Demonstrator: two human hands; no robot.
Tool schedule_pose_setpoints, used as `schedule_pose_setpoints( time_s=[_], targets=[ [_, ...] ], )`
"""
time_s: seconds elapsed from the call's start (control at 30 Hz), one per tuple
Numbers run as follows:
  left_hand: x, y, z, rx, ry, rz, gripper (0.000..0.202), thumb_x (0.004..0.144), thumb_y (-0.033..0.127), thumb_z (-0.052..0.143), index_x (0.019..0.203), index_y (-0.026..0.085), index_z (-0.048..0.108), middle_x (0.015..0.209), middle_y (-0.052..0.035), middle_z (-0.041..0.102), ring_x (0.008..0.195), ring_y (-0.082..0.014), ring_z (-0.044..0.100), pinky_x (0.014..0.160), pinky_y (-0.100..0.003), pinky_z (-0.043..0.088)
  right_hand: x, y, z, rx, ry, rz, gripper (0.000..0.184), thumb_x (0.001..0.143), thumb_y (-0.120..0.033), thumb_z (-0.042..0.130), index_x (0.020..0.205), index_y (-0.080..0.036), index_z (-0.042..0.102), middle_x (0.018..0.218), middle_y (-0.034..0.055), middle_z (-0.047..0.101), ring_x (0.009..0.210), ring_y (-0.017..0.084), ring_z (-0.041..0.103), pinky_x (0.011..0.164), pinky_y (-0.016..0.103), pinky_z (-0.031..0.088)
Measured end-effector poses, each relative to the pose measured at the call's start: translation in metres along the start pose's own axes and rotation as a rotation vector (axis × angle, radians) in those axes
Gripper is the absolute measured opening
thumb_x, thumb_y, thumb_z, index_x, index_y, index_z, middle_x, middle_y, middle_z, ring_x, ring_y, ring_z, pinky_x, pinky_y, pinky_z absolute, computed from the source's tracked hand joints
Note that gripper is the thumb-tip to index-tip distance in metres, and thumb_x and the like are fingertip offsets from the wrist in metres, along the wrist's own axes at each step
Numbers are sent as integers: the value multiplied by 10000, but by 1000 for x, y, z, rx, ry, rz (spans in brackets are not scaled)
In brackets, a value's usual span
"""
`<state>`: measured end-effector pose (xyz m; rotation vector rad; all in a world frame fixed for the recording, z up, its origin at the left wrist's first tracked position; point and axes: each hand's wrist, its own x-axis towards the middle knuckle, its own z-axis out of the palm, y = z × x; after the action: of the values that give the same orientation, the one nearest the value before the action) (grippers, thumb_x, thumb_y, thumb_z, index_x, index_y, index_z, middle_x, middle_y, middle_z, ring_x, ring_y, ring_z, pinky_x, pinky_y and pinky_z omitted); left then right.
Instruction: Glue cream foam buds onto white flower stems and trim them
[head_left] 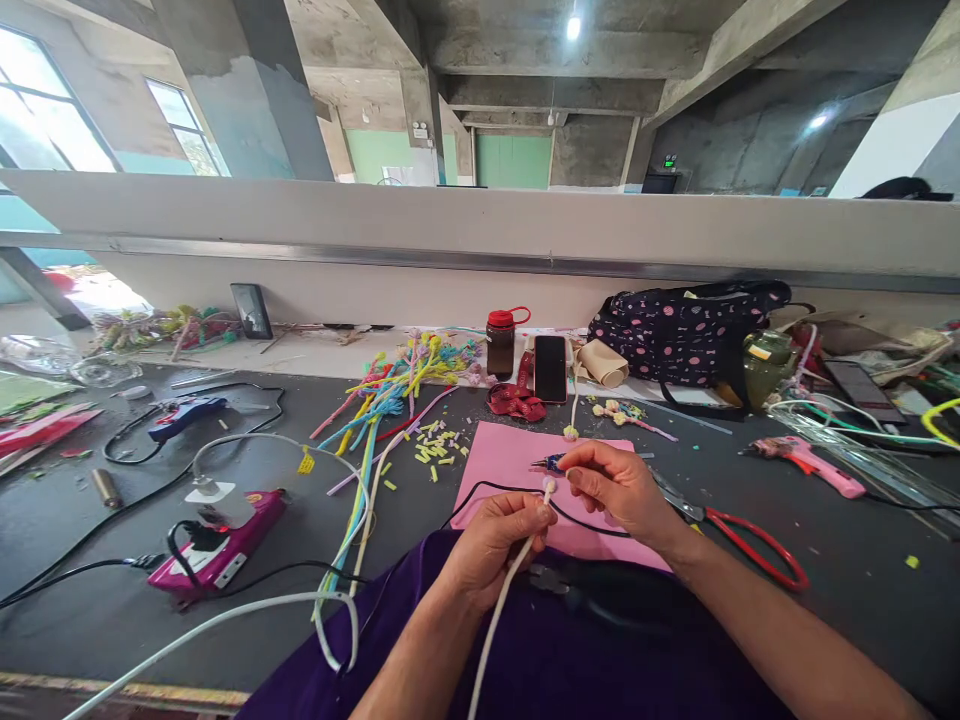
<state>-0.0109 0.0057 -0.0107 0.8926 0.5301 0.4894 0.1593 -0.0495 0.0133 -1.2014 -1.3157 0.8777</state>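
My left hand (491, 545) is closed around a white pipe-cleaner stem (501, 600) that runs down toward my lap. My right hand (619, 488) pinches the stem's upper tip (550, 487), fingers pressed together. Both hands hover over a pink sheet (502, 460) on the dark table (847, 550). A small blue tool (549, 463) lies on the sheet just behind my right fingers. Red-handled scissors (750, 545) rest to the right of my right wrist.
Coloured pipe cleaners (390, 400) and cut bits (435, 445) lie left of the sheet. A magenta power strip (221, 545), a blue glue gun (180, 415), a pink glue gun (810, 462), a bottle (500, 342), a phone (550, 368) and a spotted bag (675, 335) surround the area.
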Motion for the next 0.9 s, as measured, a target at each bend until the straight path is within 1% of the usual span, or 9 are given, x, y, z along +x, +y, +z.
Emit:
schedule_pose_setpoints(
  time_s=[0.13,0.23,0.43,0.6,0.7,0.8,0.9],
  targets=[
    [0,1,1,34,-8,-17,270,606,342,752,651,115,611,431,20,530,318,-24,297,363,-192,112,0,0,1,19,0,17,215,768,-381,627,784,-166,621,560,-45,498,445,70,438,411,195,346],
    [0,1,1,56,-13,-25,275,600,344,755,646,112,615,426,20,527,319,-23,292,366,-194,112,0,-1,2,19,-25,29,224,762,-386,633,765,-162,623,530,-48,482,440,69,420,413,195,335],
    [0,2,3,70,-7,-25,263,594,333,757,623,113,615,415,18,527,320,-29,312,368,-196,121,1,2,2,28,-45,25,213,767,-369,628,757,-157,620,530,-48,492,435,67,407,412,197,317],
    [-1,1,2,48,-21,-23,221,620,298,743,625,112,623,416,18,529,318,-23,308,365,-196,117,0,4,3,48,-49,28,189,777,-341,629,765,-153,617,529,-54,485,433,62,405,415,194,313],
    [-1,0,1,23,-33,-30,218,639,302,732,651,107,635,430,10,538,321,-23,313,361,-192,117,0,3,2,98,-22,19,183,785,-340,628,793,-158,611,559,-52,491,442,63,423,419,193,313],
    [0,0,0,-2,-62,-37,235,649,315,724,675,95,644,430,3,537,316,-26,322,353,-191,125,0,4,1,160,4,17,193,816,-350,590,812,-158,611,597,-39,506,447,64,443,421,196,304],
    [0,0,-1,-12,-89,-34,234,656,309,716,676,87,645,416,3,528,309,-30,329,346,-190,125,2,5,-2,208,-41,26,208,823,-348,586,841,-148,639,614,-24,519,459,66,453,432,201,305]
  ],
)
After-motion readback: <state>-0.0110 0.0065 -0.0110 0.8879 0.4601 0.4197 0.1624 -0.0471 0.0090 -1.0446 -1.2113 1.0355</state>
